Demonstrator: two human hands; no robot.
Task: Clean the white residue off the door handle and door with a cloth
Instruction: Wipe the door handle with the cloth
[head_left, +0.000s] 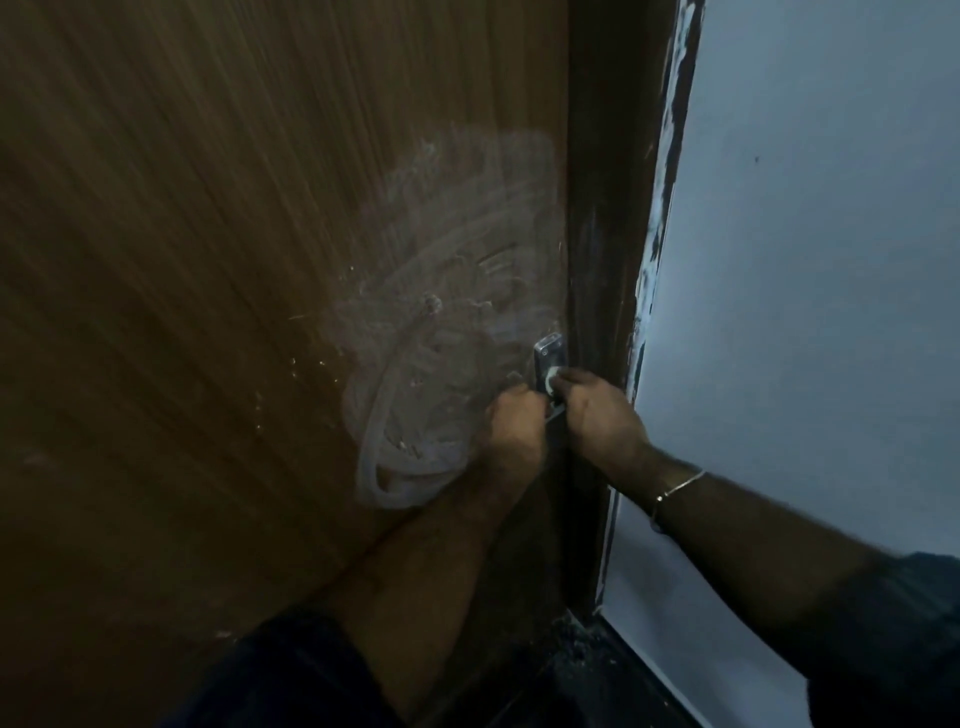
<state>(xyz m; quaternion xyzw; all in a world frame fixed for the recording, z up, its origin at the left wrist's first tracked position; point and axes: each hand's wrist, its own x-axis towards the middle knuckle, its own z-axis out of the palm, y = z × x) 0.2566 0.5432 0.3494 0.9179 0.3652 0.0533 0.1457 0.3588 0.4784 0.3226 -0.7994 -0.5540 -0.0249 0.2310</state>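
Gripping the door handle (549, 387) from both sides, the two hands meet at about 5 o'clock from the frame centre. Left hand (514, 428): fingers curled, knuckles toward the camera, closed on the handle's lever from its 9 o'clock side; whether a cloth sits inside the fist cannot be told. Right hand (597, 413): fingers bent and closing over the handle from its 3 o'clock side, fingertips pressing a small white patch (554, 375) at the lever's base; whether that patch is cloth or residue cannot be told.

Handle: metal backplate, pale and reflective, its upper end exposed at 12 o'clock of the hands, mounted at the door's right edge, just beside the door frame (602, 260).

Door (182, 260): brown wood grain, fills the left two thirds of the view. White residue (441, 291): broad smeared patch on the door, running from the handle toward 11 o'clock; thin and hazy in the upper part, thick curved streaks lower down at about 8 o'clock of the left hand. Scattered white specks at the patch's 9 o'clock edge.

Door frame: dark brown, with white paint smears along its 3 o'clock edge. Wall (831, 260): pale blue-grey, at 3 o'clock of the frame.

Right wrist carries a thin metal bangle (678, 491). Dark sleeves (893, 623) cover both upper forearms. View is dim and slightly blurred.
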